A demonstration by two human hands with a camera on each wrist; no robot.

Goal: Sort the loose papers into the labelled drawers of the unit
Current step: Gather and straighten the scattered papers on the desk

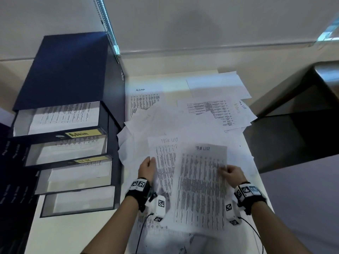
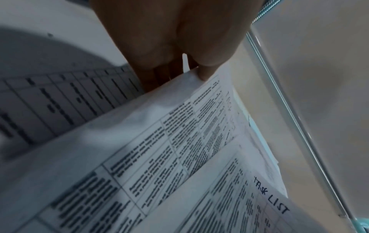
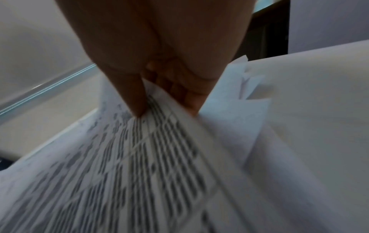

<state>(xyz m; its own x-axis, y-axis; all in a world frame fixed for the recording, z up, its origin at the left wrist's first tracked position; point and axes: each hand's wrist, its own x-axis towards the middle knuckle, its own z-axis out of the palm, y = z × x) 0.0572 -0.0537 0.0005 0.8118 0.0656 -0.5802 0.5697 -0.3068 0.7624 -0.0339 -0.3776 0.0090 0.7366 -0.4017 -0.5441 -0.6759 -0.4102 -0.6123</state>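
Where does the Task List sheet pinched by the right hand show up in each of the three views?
Head: Task List sheet at lower centre, its right edge pinched by the right hand.
Left wrist: lower right, its handwritten heading readable.
Right wrist: fills the lower left, blurred, under the thumb.
Shared landmark: the blind cord.

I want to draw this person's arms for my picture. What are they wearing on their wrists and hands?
Both forearms are bare, with no sleeves or gloves. The left hand and right hand each have a black wrist strap carrying white blocks printed with black-and-white square codes. A white camera box with the same codes hangs below each wrist, and a thin black cable trails from it.
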